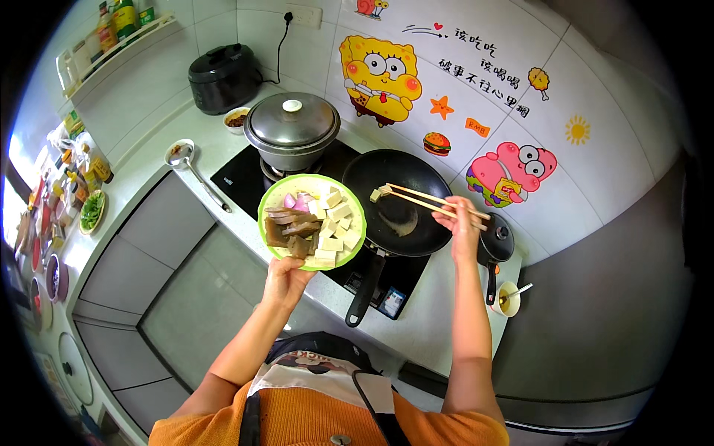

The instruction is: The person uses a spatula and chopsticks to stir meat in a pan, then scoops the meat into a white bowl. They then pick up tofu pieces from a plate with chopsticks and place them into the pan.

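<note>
My left hand point(287, 281) grips the near rim of a green-edged plate point(273, 189), held up beside the wok. On the plate lie white tofu cubes point(333, 244), brown slices point(293, 223) that may be konjac or meat, and a few pinkish-purple pieces point(295, 202), perhaps onion or garlic. A pair of wooden chopsticks point(429, 204) is in my right hand point(462, 226); their tips are at a few tofu pieces point(379, 193) inside the black wok point(401, 167). A wet, oily patch shows on the wok's bottom. The wok's handle point(365, 290) points towards me.
A lidded metal pot point(293, 125) stands on the cooktop point(237, 175), left of the wok. Behind it are an electric cooker point(223, 78) and a small bowl point(236, 120). A ladle point(203, 181) rests in a dish. To the right are a small lidded pan point(496, 237) and a cup with a spoon point(509, 304).
</note>
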Demonstrator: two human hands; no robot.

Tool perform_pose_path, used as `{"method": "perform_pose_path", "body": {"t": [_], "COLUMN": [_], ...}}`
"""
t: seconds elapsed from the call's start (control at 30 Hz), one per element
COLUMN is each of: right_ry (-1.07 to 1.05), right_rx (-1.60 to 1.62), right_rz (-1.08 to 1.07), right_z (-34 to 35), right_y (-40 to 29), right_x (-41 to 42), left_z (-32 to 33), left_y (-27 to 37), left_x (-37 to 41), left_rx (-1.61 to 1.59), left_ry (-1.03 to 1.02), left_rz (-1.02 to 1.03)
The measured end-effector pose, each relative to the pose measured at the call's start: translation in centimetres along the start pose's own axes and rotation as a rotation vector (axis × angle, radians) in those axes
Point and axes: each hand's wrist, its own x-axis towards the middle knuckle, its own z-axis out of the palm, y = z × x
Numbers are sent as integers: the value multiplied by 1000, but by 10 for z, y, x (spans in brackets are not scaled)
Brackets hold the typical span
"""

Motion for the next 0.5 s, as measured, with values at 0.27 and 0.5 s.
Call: {"method": "perform_pose_path", "body": {"t": [0.27, 0.5], "right_ry": [-160, -192], "right_rx": [232, 209], "right_rz": [161, 250], "right_z": [-13, -6], "right_y": [-33, -12], "right_x": [-54, -70], "left_z": [11, 5], "left_y": [-10, -20], "left_x": [11, 20], "left_rx": [20, -18], "left_ry": [33, 1], "left_rz": [69, 15]}}
